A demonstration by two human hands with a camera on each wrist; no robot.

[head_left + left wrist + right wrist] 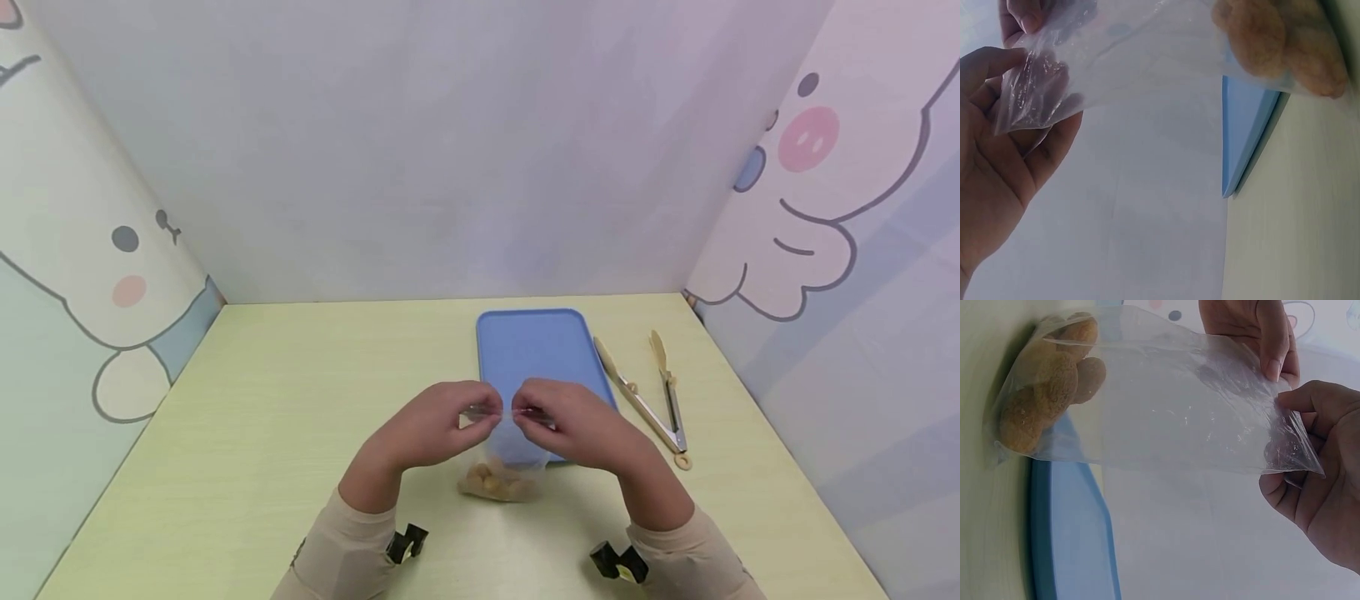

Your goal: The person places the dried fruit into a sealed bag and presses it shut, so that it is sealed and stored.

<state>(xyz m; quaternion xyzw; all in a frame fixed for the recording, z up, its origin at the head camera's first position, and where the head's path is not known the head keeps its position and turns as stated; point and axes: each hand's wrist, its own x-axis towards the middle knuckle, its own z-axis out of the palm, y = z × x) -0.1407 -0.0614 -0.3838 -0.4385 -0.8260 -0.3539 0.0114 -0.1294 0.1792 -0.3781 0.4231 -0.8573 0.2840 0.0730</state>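
A clear plastic bag [1154, 419] hangs upright, with several rounded golden-brown food pieces [1057, 387] in its bottom; their exact kind I cannot tell. In the head view those pieces sit low, just in front of the blue tray. My left hand [442, 425] pinches the bag's top edge between thumb and fingers. Close beside it, my right hand [577, 425] pinches the same edge, the two sets of fingertips a small gap apart. The left wrist view shows the bag's film [1141, 50] stretched down from the fingers. Whether the bag's mouth is sealed I cannot tell.
A blue tray [536, 350] lies flat on the pale table [300, 375], behind and partly under my right hand. Metal tongs [652, 412] with tan tips rest spread apart to its right. Walls with cartoon prints enclose the table's back and sides.
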